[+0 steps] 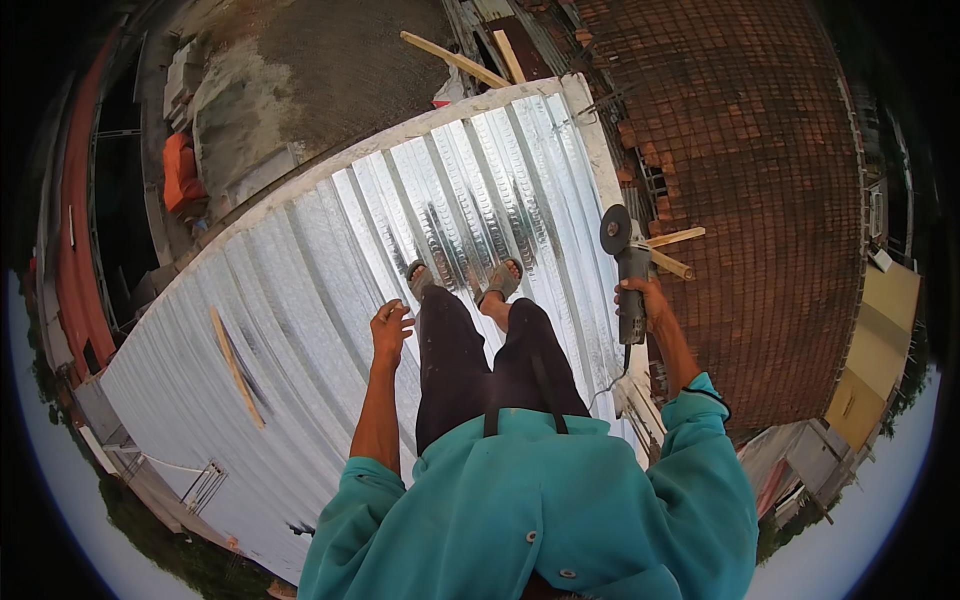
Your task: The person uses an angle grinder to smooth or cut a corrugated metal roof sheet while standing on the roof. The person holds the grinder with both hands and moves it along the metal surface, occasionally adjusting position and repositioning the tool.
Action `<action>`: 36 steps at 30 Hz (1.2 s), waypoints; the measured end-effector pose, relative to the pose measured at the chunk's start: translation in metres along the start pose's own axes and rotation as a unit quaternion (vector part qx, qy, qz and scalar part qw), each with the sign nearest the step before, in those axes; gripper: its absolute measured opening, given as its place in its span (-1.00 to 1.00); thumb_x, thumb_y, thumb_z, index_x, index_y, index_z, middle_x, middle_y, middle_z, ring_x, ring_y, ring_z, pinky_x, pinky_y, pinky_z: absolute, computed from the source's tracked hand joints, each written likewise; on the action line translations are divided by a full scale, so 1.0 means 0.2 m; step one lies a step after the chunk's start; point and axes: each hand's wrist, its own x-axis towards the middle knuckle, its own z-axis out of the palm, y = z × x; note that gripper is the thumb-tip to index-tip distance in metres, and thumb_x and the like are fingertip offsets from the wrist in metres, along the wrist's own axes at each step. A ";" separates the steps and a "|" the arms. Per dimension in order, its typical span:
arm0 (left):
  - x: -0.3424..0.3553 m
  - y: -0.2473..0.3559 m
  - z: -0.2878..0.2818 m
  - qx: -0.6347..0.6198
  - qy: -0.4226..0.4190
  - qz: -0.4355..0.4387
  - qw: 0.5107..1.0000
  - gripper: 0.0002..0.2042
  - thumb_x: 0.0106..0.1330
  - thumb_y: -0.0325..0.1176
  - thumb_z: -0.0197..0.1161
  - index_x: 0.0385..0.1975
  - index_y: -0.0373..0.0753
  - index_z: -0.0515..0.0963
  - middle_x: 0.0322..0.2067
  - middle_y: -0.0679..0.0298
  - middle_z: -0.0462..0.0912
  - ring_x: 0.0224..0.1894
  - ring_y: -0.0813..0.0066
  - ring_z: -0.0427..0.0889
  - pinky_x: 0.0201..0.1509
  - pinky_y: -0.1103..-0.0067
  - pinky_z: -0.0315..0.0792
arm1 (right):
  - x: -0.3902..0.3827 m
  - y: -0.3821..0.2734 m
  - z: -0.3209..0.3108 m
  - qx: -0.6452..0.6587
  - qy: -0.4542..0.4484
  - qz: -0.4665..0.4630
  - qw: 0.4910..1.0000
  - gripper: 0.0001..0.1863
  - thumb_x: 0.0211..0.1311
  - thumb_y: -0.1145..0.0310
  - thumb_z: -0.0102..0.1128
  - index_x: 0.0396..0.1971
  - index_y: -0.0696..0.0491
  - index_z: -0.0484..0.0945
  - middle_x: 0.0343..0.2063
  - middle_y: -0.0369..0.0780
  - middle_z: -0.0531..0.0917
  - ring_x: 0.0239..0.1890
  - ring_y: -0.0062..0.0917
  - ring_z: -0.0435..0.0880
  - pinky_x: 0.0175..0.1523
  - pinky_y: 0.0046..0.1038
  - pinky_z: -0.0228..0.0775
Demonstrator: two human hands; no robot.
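Observation:
My right hand is wrapped round the grey body of an angle grinder, its dark disc pointing away from me above the roof's right edge. A cord runs down from the grinder's rear end. To the left of my legs, my left hand hangs over the metal sheets with its fingers loosely bent and apart; I make out nothing held in it. Under me lies a shiny ribbed metal roof, and my sandalled feet stand on it.
A pale masonry edge borders the roof on the right, with a lower brown tiled roof beyond. A wooden strip lies on the left sheets. Wooden battens jut out at the far edge, above lower ground.

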 end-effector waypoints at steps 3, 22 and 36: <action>-0.01 -0.13 -0.09 0.034 0.006 -0.049 0.998 -0.49 0.44 -0.16 0.22 0.27 -0.36 0.42 -0.02 0.05 0.69 -0.22 0.29 0.73 -0.20 0.41 0.58 | 0.00 0.01 0.07 0.010 0.002 -0.008 1.000 -0.60 0.02 0.32 0.39 -0.19 0.23 0.54 -0.40 -0.12 0.67 -0.43 -0.39 0.71 -0.34 -0.25 0.69; -0.06 0.27 -1.35 0.209 0.051 0.069 0.974 -0.57 0.40 -0.20 0.23 0.12 -0.40 0.55 -0.18 0.03 0.72 -0.28 0.33 0.72 -0.26 0.46 0.58 | -0.18 -0.04 0.37 0.019 0.033 -0.002 0.999 -0.62 -0.04 0.41 0.35 -0.19 0.20 0.50 -0.41 -0.11 0.65 -0.45 -0.35 0.71 -0.35 -0.18 0.67; 1.06 0.21 -0.16 0.258 -0.045 0.186 0.947 -0.60 0.38 -0.24 0.18 0.10 -0.39 0.57 -0.15 0.03 0.73 -0.28 0.34 0.73 -0.25 0.47 0.56 | 0.96 -0.08 0.28 -0.030 -0.020 -0.035 0.999 -0.64 -0.04 0.35 0.44 -0.27 0.24 0.56 -0.46 -0.08 0.67 -0.47 -0.37 0.72 -0.32 -0.30 0.64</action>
